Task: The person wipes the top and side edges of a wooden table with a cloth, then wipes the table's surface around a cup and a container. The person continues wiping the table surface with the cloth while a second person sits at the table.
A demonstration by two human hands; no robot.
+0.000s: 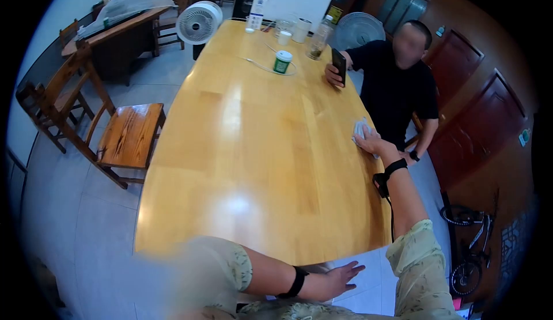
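Note:
My right hand reaches out over the right edge of the wooden table. Its fingers close on a crumpled whitish cloth, which rests against the tabletop; part of the cloth is hidden under the hand. Near the table's front edge, my left hand hangs with fingers apart and holds nothing. Both of my wrists wear black straps. A small black device with a cable hangs by my right wrist strap.
A person at the table's right side holds up a phone. At the far end stand a green-and-white tub, a bottle, a carton and a white cable. A wooden chair and a fan are to the left.

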